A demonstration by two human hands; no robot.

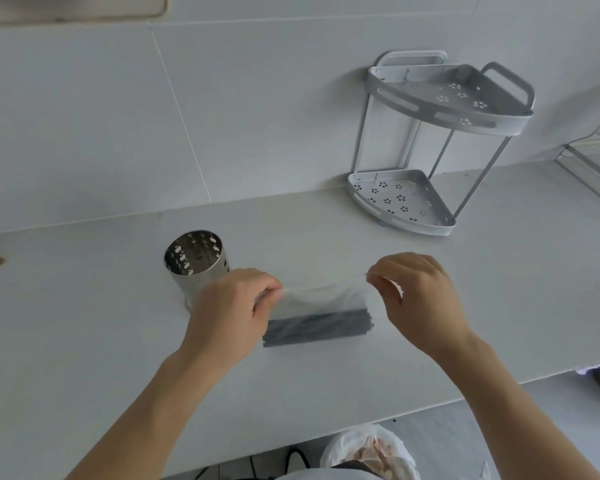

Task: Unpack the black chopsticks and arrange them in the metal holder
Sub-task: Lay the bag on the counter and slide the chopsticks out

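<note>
Left hand (234, 303) hides the holder's (196, 263) base.

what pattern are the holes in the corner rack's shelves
Small flower-shaped clusters of holes, punched across both shelves of the grey corner rack; clearest on the lower shelf in the head view.

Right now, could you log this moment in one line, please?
phase: unpacking | both hands pinch bag | chopsticks inside | holder empty

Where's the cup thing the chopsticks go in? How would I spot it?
Look at the long white counter below the tiled wall. Just beyond the left hand stands the metal holder, an upright shiny cylinder with an open top. Unlike the grey corner rack further right, it is round, mirror-bright and punched with small holes.
</note>
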